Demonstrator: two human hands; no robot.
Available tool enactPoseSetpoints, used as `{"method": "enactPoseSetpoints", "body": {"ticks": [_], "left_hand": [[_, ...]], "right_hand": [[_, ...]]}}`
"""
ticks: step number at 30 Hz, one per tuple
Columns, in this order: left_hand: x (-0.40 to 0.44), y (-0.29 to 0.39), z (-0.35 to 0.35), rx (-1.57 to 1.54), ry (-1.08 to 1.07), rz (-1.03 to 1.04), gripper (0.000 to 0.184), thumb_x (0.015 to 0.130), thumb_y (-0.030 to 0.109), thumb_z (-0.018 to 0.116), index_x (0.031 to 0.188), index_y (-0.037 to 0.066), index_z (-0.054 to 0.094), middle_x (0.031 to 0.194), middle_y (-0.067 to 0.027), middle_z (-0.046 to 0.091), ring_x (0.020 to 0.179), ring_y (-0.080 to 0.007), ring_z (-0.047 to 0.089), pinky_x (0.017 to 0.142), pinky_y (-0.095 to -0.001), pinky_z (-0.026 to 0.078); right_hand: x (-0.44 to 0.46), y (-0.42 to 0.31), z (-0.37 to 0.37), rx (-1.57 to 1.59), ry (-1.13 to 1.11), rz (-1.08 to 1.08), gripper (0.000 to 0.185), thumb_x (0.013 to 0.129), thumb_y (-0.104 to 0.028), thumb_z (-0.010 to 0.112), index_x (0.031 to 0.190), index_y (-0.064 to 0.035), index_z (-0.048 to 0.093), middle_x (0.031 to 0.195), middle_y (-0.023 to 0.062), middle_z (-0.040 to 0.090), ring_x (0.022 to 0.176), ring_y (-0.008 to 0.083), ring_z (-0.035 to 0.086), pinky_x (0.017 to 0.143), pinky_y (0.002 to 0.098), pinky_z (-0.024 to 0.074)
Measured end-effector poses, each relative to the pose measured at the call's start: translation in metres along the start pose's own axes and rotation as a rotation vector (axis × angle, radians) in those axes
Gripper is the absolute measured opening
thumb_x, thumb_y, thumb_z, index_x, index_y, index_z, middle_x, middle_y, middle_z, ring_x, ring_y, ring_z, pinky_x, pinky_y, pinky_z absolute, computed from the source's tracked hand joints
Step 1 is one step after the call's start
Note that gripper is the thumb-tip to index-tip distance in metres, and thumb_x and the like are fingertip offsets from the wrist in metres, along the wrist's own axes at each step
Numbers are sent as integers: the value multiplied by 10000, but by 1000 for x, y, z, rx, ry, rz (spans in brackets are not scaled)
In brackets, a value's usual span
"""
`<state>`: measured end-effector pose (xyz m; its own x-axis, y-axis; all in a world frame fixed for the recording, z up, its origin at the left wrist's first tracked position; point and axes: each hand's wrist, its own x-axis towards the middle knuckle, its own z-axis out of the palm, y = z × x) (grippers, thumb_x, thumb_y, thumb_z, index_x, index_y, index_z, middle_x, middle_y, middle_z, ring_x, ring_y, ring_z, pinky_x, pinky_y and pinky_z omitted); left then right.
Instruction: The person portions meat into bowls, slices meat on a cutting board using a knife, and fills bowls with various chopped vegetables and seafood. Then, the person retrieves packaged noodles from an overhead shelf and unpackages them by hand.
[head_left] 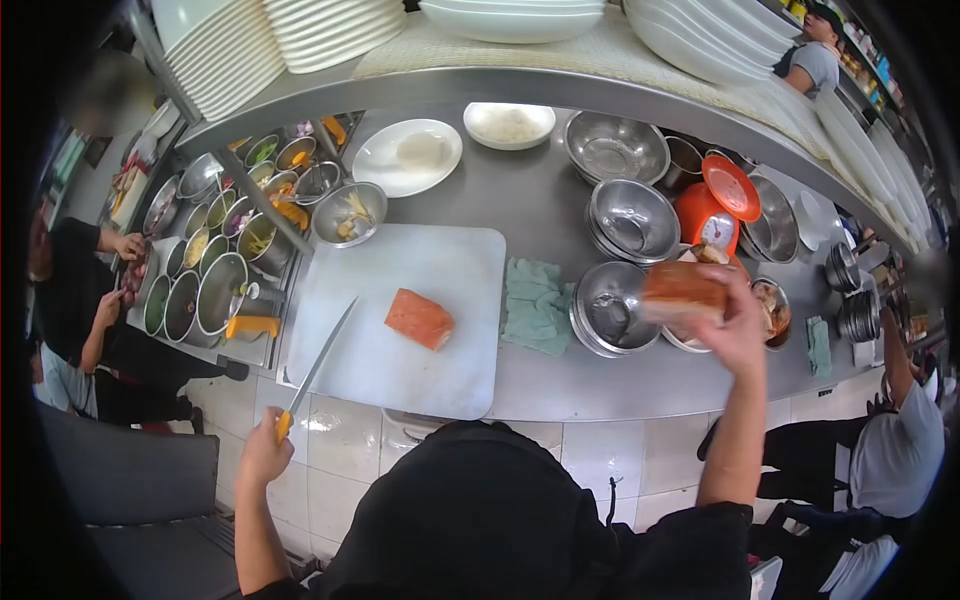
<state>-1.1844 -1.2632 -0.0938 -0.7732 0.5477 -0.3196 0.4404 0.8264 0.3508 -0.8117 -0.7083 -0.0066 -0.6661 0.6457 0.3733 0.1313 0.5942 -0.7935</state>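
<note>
left hand (265, 446) wrapped round a yellow-handled steel knife (325, 350), right hand (737, 325) clamped on a reddish-brown block (684, 290). pink-orange block (420, 319) on the white rectangular board (470, 375) looks unsliced so far.

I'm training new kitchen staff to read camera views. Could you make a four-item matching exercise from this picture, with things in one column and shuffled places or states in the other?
Column one
1. Knife
2. Kitchen scale
3. Orange-pink meat block
4. Brown-topped meat slab

Column two
A. Lying on the white cutting board
B. Held in the right hand
C. Gripped by its yellow handle in the left hand
D. Bright orange, with a round dial, standing beside steel bowls

Right pairs: 1-C, 2-D, 3-A, 4-B
</note>
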Motion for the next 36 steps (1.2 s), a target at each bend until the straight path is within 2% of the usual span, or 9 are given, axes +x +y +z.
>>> {"method": "enactPoseSetpoints", "body": {"ticks": [3,8,14,18,21,22,28,30,36], "left_hand": [[7,5,2,30,60,18,406,868,215,602,1222,66,469,885,-304,641,888,-499,600,785,-518,484],[4,29,-16,8,-18,-111,370,884,292,586,1132,37,488,862,-300,639,861,-481,610,770,-530,482],[-14,-18,-14,-116,-105,-120,280,883,252,585,1029,28,501,824,-283,644,843,-463,625,753,-506,497],[-31,-18,-26,-311,45,-113,231,893,214,583,1011,30,507,810,-249,654,798,-457,630,722,-488,503],[-19,-14,-48,-374,70,-108,197,901,186,573,996,28,505,833,-232,657,811,-451,626,722,-490,498],[-13,-11,-56,-380,47,-116,185,902,175,570,990,26,503,840,-227,657,818,-448,625,723,-491,496],[21,24,-95,30,-17,100,153,908,150,512,955,6,486,738,-224,626,758,-442,624,695,-524,491],[32,34,-103,151,-73,105,150,911,140,499,953,1,461,722,-235,621,719,-445,612,694,-529,479],[48,50,-136,391,-313,29,166,927,154,468,993,3,450,693,-234,618,721,-446,616,707,-540,474]], "right_hand": [[24,-28,91,51,-105,-211,537,637,-118,830,1124,-64,611,1085,89,541,983,217,579,866,318,492],[65,-34,235,200,-115,-72,519,638,-128,829,1091,-53,588,1083,98,530,959,215,577,811,323,503],[91,-57,355,198,-247,48,508,625,-133,821,1012,-44,504,1056,109,503,969,249,539,854,343,466],[64,-103,415,143,-291,-197,516,636,-131,811,1003,-36,461,1044,146,449,971,308,496,849,374,460],[32,-108,462,1,-400,-180,530,656,-144,811,1032,-35,454,1076,159,435,1017,326,488,851,390,464],[20,-108,472,-46,-502,-53,508,670,-150,803,1020,-27,456,1072,173,431,1031,346,485,887,387,454],[11,-104,463,-37,-430,-90,439,735,-188,739,1066,-29,499,1137,171,451,1073,360,474,903,416,447],[21,-98,469,-16,-357,-173,394,742,-164,691,1079,-35,532,1114,155,508,1045,364,502,893,431,454],[38,-111,477,-82,-533,-58,335,709,-110,657,1016,-19,557,1032,167,564,1000,383,547,885,419,463]]}}
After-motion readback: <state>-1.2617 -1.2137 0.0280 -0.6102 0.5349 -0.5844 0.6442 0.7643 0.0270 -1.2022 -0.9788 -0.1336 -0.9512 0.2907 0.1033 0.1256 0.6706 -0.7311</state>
